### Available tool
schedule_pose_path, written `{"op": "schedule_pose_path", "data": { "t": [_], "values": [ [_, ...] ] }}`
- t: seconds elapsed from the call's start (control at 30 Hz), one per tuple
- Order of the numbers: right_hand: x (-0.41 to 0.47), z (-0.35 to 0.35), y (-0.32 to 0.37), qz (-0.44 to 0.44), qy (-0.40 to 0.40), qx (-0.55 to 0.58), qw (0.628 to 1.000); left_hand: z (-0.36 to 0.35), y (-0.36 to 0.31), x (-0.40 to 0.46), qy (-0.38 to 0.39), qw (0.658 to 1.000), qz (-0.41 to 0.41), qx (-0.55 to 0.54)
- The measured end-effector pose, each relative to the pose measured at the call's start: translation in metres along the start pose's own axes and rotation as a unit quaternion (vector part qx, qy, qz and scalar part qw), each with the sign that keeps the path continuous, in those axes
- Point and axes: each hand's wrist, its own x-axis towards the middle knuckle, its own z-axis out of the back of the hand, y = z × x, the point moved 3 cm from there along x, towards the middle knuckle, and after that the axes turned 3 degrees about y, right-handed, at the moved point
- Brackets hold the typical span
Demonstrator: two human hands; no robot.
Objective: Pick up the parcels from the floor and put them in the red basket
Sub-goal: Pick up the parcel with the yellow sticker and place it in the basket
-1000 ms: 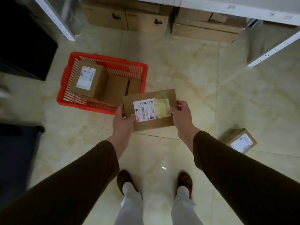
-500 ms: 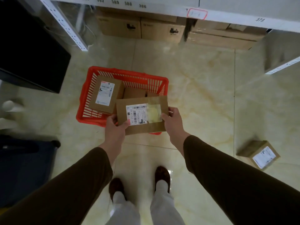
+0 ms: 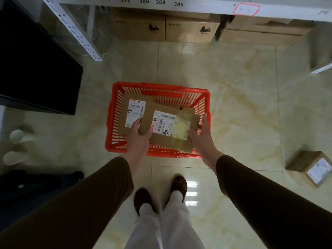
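Flat parcel (image 3: pixel 168 126) now directly over the basket (image 3: pixel 109 126), tilted; 0.5 s ago it overlapped only the near rim. Left hand (image 3: pixel 138 139) pinches its left edge, right hand (image 3: pixel 201 137) grips the right edge. Labelled box (image 3: pixel 133 112) inside the basket (left side). Another box (image 3: pixel 309 168) on the floor (image 3: pixel 233 87), far right.

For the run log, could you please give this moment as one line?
hands: left, right hold flat parcel | over red basket | floor parcel remains

Glossy marble floor (image 3: pixel 224 83), white shelving (image 3: pixel 197 6), stored cartons (image 3: pixel 190 29)
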Motion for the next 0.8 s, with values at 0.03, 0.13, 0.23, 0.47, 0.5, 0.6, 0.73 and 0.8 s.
{"op": "schedule_pose_path", "data": {
  "t": [0.03, 0.13, 0.23, 0.47, 0.5, 0.6, 0.73, 0.8],
  "values": [
    [0.001, -0.001, -0.001, -0.002, -0.009, -0.004, 1.0, 0.002, -0.004, 0.006, 0.004, 1.0, 0.006, 0.012],
    [0.011, 0.0, -0.016, -0.03, -0.032, -0.014, 0.999, 0.001, -0.017, 0.026, 0.017, 0.998, 0.0, 0.065],
    [0.016, 0.005, -0.021, -0.053, -0.034, -0.007, 0.998, -0.009, -0.034, 0.043, 0.023, 0.992, -0.042, 0.116],
    [0.023, 0.002, -0.04, -0.056, -0.047, 0.066, 0.995, -0.025, -0.053, 0.077, 0.054, 0.985, -0.095, 0.131],
    [0.022, -0.002, -0.042, -0.051, -0.041, 0.07, 0.995, -0.028, -0.054, 0.081, 0.074, 0.985, -0.092, 0.127],
    [0.023, -0.011, -0.048, -0.05, -0.032, 0.081, 0.995, -0.033, -0.053, 0.09, 0.133, 0.977, -0.082, 0.145],
    [0.036, -0.026, -0.063, -0.094, -0.035, 0.134, 0.986, -0.036, -0.041, 0.101, 0.166, 0.97, -0.088, 0.157],
    [0.045, -0.036, -0.074, -0.116, -0.044, 0.165, 0.979, -0.036, -0.032, 0.107, 0.16, 0.964, -0.091, 0.191]
  ]
}}
